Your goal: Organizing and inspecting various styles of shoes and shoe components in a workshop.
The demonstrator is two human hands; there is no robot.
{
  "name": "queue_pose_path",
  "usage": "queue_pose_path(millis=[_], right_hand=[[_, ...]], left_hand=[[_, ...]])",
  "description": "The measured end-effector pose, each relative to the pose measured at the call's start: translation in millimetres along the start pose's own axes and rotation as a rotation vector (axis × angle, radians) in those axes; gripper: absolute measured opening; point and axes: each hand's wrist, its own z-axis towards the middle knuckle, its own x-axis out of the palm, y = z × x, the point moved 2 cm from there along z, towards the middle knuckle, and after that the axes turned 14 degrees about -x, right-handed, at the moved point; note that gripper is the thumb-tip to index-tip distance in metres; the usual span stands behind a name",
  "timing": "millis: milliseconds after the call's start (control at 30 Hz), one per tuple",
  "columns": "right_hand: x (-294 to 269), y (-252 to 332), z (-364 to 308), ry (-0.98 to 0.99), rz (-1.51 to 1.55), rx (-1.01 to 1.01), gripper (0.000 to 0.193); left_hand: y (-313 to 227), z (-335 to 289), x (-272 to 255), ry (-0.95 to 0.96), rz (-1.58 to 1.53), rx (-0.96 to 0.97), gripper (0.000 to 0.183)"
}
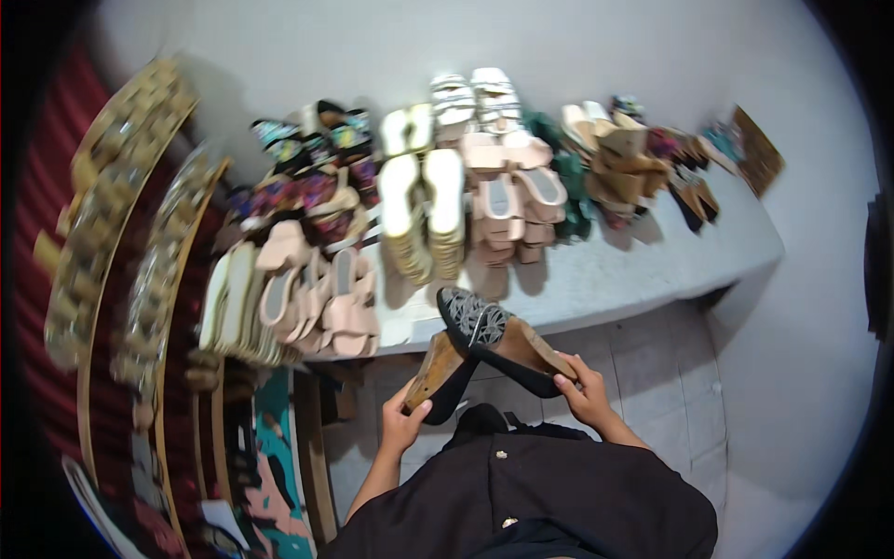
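In front of my body I hold two black shoes up, their toes meeting and partly overlapping. My left hand is closed on the heel end of the left shoe, which has black sides and a brown, wood-like surface in its opening. My right hand grips the heel end of the right shoe, whose toe is patterned in silver and grey; its opening also shows tan-brown. The right shoe's toe covers the front of the left one. Whether the brown parts are insoles or lasts, I cannot tell.
Beyond my hands stands a white-topped table. On it are pale pink sandals, stacked cream soles, white strapped sandals and black shoes. Racks of plastic-wrapped footwear line the left, before a red curtain.
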Motion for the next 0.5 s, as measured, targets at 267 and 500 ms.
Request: queue_pose_path(millis=[267,500], right_hand=[[-75,-31,-76,-0.786,-0.127,0.086,0.036],[-150,-60,-103,-1.041,-0.280,0.190,0.038]], left_hand=[[-8,90,191,0.463,0.094,0.107,0.046],[-5,134,320,0.785,0.109,0.047,0.046]])
